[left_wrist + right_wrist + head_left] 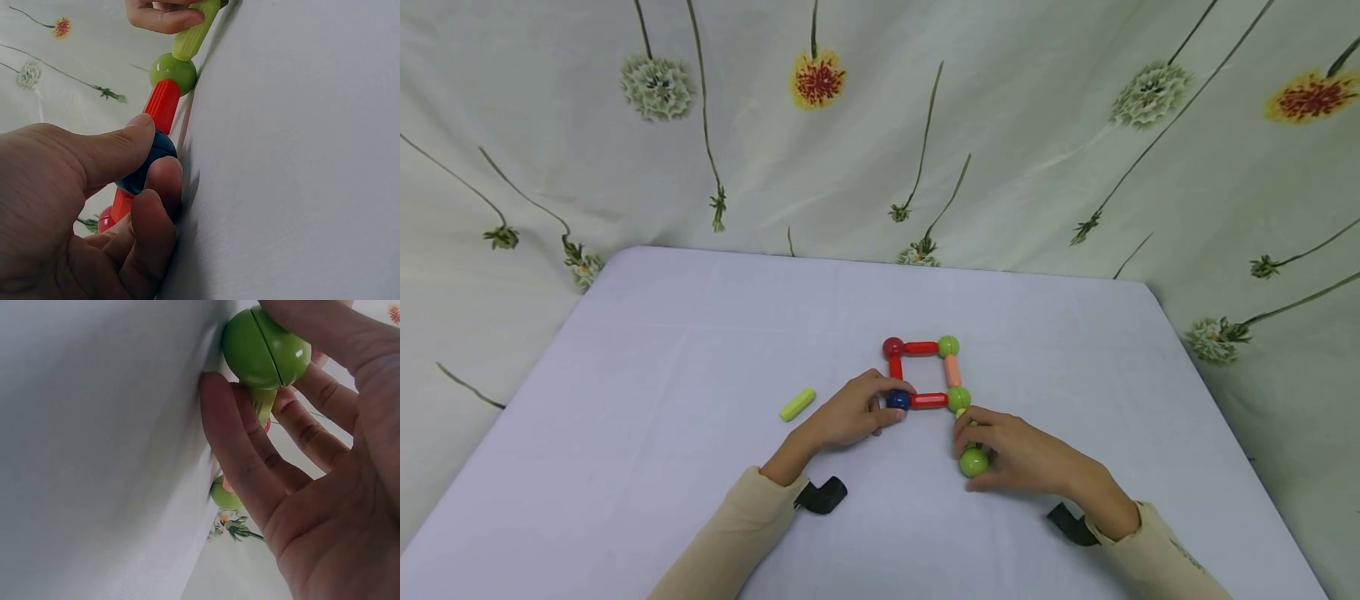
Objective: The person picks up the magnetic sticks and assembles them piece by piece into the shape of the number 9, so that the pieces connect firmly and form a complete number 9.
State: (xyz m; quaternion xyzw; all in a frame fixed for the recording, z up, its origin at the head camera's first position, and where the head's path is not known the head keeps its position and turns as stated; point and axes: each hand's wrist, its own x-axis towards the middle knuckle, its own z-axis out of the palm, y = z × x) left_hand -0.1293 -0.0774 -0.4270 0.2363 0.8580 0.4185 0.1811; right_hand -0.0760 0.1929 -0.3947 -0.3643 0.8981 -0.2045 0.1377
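Note:
On the table lies a square of ball-and-rod building pieces. A red ball [892,347] and a green ball [949,347] form its far corners, a blue ball [897,401] and another green ball [958,398] its near ones. Red rods [929,401] make three sides and an orange rod [952,370] the right one. My left hand [848,409] pinches the blue ball between thumb and fingers. With my right hand [1026,454] I hold a yellow-green rod [194,31] that runs from the near right corner to a further green ball [265,350]; fingers partly cover the rod.
Left of my left hand a loose yellow-green rod [797,404] lies on the white-covered table [700,350]. Behind the table hangs a flower-patterned cloth [865,167]. Black wrist mounts [823,496] stick out by both sleeves.

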